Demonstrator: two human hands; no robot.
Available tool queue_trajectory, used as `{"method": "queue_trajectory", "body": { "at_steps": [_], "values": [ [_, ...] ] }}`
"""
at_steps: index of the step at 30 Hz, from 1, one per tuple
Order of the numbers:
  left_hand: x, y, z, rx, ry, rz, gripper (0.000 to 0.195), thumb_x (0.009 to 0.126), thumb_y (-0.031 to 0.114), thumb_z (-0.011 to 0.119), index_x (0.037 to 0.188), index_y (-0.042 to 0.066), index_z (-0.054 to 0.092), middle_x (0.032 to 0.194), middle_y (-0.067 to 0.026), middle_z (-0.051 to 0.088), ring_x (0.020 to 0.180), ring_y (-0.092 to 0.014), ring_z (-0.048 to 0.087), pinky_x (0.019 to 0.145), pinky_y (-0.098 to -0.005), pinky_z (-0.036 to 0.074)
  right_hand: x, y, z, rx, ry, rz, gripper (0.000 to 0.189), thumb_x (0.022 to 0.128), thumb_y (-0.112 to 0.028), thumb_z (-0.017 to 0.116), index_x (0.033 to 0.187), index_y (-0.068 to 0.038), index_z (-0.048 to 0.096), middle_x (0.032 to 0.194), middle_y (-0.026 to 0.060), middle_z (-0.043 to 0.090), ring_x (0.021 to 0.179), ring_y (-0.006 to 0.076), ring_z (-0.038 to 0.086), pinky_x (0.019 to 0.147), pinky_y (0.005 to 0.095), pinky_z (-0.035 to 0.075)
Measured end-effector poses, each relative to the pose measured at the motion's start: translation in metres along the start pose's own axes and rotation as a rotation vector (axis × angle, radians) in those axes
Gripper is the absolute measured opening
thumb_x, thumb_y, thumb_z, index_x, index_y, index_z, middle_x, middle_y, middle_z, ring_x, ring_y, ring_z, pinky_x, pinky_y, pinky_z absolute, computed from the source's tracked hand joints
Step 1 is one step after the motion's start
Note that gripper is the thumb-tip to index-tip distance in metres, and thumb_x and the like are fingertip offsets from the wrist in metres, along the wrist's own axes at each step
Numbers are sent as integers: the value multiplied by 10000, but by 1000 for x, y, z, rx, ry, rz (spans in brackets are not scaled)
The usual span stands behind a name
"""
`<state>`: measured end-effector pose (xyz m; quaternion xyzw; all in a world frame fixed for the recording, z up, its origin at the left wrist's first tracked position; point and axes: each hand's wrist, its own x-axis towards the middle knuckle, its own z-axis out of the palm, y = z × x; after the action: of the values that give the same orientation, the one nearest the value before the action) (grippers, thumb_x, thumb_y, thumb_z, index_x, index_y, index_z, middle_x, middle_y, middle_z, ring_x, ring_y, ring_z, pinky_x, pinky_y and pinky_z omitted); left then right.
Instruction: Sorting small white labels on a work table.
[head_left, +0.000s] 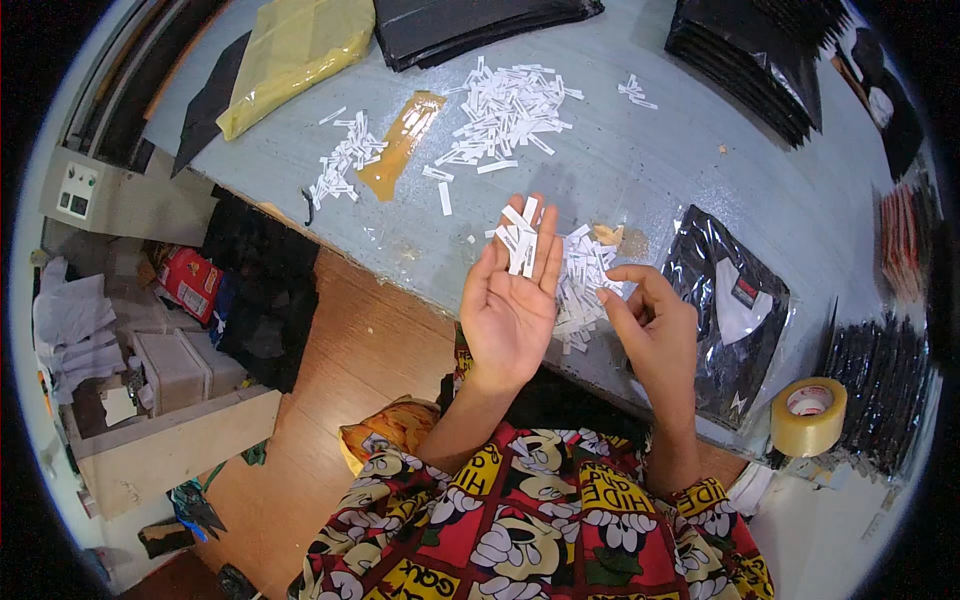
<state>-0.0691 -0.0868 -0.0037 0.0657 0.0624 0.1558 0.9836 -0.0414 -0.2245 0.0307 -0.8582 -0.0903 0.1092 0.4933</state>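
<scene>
My left hand (511, 315) is palm up over the table's front edge, bearing several small white printed slips (519, 238) on its fingers. To its right, my right hand (656, 322) hovers by a loose pile of similar slips (585, 274). A small gap shows between its thumb and forefinger, with nothing visible in it; the other fingers are curled. Part of the pile is hidden behind my left hand. Farther back lie a larger heap of slips (517, 109) and a smaller heap (346, 154), with a strip of brown tape (405, 142) between them.
A bagged black garment (679, 315) lies right of my right hand, near a roll of clear tape (808, 416). Stacks of black packets (742, 67) and a yellow plastic package (300, 60) sit at the back. An open drawer (180, 439) juts out at left.
</scene>
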Motion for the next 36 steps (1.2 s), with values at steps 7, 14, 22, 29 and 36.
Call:
{"method": "queue_trajectory", "body": {
  "at_steps": [7,14,22,29,36],
  "values": [
    [-11,-9,9,6,-42,-51,525,930,288,289,1383,46,185,1418,-127,244,1305,-221,267,1063,-346,245,12,-18,26,211,-92,-68,189,784,-170,648,877,-22,576,519,30,500,467,37,421,425,219,331],
    [-10,-13,1,45,-47,-74,534,916,277,318,1377,33,200,1421,-137,237,1322,-241,211,1090,-389,167,28,-13,37,120,-63,-36,201,779,-204,636,808,-17,569,573,89,575,461,154,534,452,279,395],
    [-7,-15,-2,38,-39,-69,523,912,235,332,1375,27,204,1416,-134,252,1313,-241,231,1083,-393,180,28,-13,34,66,-44,-14,209,774,-222,638,792,-23,578,574,93,581,474,168,553,459,286,407],
    [-7,-15,-4,33,6,-68,511,912,204,340,1374,26,210,1411,-133,263,1322,-237,213,1074,-404,198,28,-5,35,73,-93,-18,195,759,-214,660,794,-27,617,527,70,548,432,121,488,425,263,357],
    [-2,-9,-10,-68,42,-131,472,923,199,330,1367,59,252,1398,-92,305,1319,-206,237,1023,-363,294,27,7,25,297,-186,106,205,766,-172,667,870,3,645,556,15,558,460,42,453,414,209,322]
  ]
}}
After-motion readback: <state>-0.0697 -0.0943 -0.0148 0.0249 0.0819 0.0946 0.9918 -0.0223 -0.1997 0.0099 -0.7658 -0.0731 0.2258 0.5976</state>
